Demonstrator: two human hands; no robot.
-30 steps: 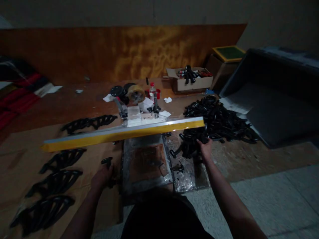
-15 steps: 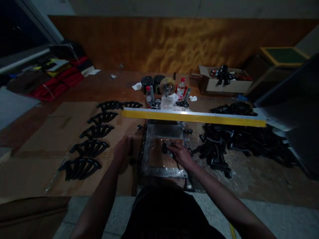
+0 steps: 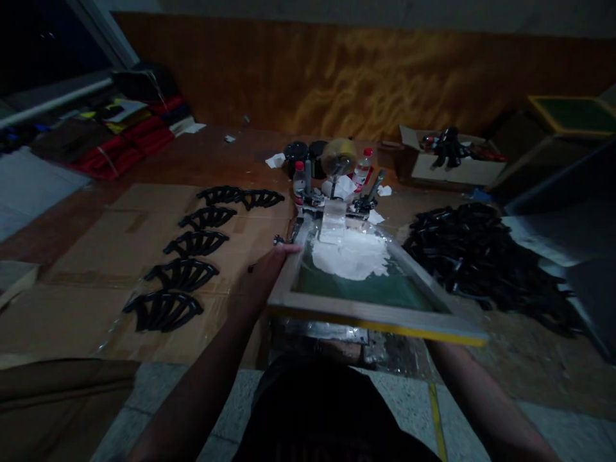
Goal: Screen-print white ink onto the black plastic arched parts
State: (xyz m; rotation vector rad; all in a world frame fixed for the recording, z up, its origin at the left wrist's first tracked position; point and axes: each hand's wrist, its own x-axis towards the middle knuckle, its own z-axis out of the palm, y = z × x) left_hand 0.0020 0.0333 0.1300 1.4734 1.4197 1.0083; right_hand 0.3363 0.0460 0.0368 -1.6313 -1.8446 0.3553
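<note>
Right at the front, the left hand (image 3: 267,273) is pressed to the side of a wooden screen-printing frame (image 3: 366,308), fingers straight along the rail, not wrapped around it. The right hand is out of sight behind that raised frame, so its grip can't be called; only the right forearm (image 3: 481,391) shows, running in under the yellow-edged near rail. The frame tilts up, its far end down at a pair of metal clamps (image 3: 337,204), with white paste (image 3: 351,255) spread over the green mesh. Below it, a plastic-wrapped base (image 3: 317,330) peeks out. To the left, black moulded parts (image 3: 181,274) lie in neat rows on flattened cardboard (image 3: 144,221); to the right, a big heap of black parts (image 3: 481,263). Behind the clamps stand two plastic bottles (image 3: 362,170), a tape roll (image 3: 339,157) and black tubs (image 3: 296,157). Further back, a cardboard box (image 3: 457,163) sits before a plywood wall (image 3: 337,77).
</note>
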